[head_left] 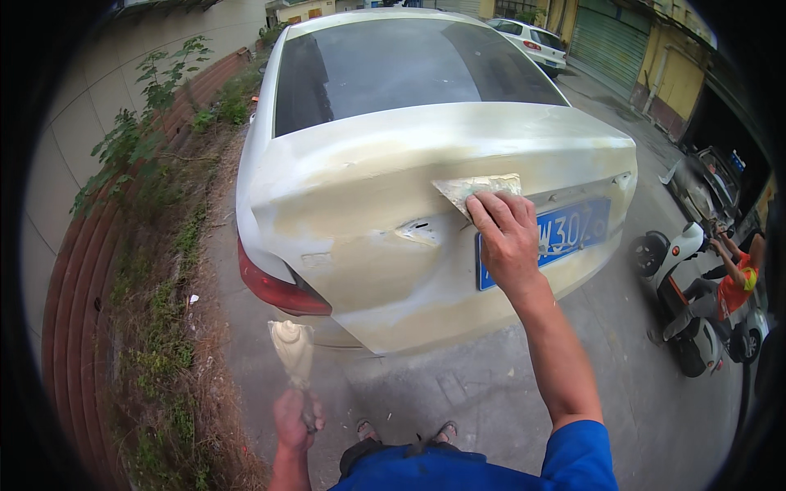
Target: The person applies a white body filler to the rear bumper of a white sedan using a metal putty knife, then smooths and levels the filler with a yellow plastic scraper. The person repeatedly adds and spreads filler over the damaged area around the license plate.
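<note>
A white car's boot lid (352, 204) fills the middle, coated in patches of beige filler putty. My right hand (509, 237) is closed on a flat putty spreader (483, 186), whose putty-smeared blade lies against the lid above the blue number plate (577, 227). That hand and wrist hide part of the plate. Lower left, apart from the car, my left hand (295, 419) grips the handle of a putty knife (292, 352). Its broad blade points up and carries a thick lump of beige putty. Left of the spreader, a slot shows in a bare patch of the lid.
A red tail light (278, 282) sits at the car's left corner. Weeds (164, 327) and a wall (90, 139) run along the left. At right, a person in an orange top (733, 286) sits on a white scooter (684, 254). Another white car (532, 41) stands behind.
</note>
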Tool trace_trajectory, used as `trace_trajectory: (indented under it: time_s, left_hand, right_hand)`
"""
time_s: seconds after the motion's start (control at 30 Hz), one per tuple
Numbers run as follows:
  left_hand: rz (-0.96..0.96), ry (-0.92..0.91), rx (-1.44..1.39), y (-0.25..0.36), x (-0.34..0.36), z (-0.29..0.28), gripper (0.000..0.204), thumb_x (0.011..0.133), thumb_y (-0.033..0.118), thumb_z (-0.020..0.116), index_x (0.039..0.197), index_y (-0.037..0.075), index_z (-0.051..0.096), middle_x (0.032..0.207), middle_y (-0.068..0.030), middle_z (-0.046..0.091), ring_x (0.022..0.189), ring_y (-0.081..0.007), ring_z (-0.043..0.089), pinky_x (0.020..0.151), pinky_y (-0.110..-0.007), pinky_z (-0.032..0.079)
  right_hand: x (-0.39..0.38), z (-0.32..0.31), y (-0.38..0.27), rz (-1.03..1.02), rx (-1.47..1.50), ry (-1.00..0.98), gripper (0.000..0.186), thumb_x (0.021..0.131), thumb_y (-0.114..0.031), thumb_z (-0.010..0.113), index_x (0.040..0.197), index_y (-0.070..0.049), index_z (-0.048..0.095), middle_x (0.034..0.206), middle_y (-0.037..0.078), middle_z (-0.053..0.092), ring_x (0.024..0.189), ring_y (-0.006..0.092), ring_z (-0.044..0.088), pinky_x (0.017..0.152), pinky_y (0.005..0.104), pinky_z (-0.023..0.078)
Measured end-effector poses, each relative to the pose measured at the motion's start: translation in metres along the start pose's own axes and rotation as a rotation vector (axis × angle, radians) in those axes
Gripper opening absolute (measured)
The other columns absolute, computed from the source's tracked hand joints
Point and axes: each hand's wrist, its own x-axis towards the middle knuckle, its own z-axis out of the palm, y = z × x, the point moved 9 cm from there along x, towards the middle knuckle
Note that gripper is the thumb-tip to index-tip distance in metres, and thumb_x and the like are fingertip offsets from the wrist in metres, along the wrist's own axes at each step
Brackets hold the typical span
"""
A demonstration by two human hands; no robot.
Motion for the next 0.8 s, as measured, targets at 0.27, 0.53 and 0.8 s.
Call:
trace_trajectory:
  time_s: [0.27, 0.53, 0.8]
  left_hand:
    - [-0.021, -0.011, 0.016, -0.001, 0.004, -0.005, 0.028, 0.105, 0.024, 0.046, 0.096, -0.001, 0.056, 0.068, -0.0125, 0.059, 0.048, -0.019, 0.053, 0.044, -0.03, 0.044]
    - [-0.077, -0.004, 0.026, -0.002, 0.016, -0.008, 0.029, 0.104, 0.025, 0.048, 0.097, -0.001, 0.058, 0.068, -0.0121, 0.059, 0.048, -0.0183, 0.054, 0.045, -0.03, 0.043]
    - [-0.083, -0.014, 0.069, 0.002, 0.024, -0.014, 0.037, 0.102, 0.036, 0.054, 0.1, -0.001, 0.055, 0.067, -0.0104, 0.058, 0.048, -0.017, 0.053, 0.044, -0.028, 0.044]
  right_hand:
    - [0.026, 0.009, -0.027, -0.039, 0.033, -0.078, 0.036, 0.076, 0.001, 0.065, 0.112, -0.005, 0.067, 0.112, 0.007, 0.065, 0.1, 0.0257, 0.062, 0.086, 0.0413, 0.046]
    - [0.02, 0.036, -0.032, -0.014, 0.024, -0.13, 0.035, 0.075, 0.0, 0.065, 0.11, -0.004, 0.066, 0.111, 0.007, 0.066, 0.102, 0.0245, 0.061, 0.086, 0.0415, 0.045]
    - [0.034, 0.032, -0.039, -0.028, 0.029, -0.185, 0.034, 0.076, -0.004, 0.064, 0.11, -0.003, 0.065, 0.107, 0.007, 0.064, 0.098, 0.0243, 0.061, 0.086, 0.041, 0.045]
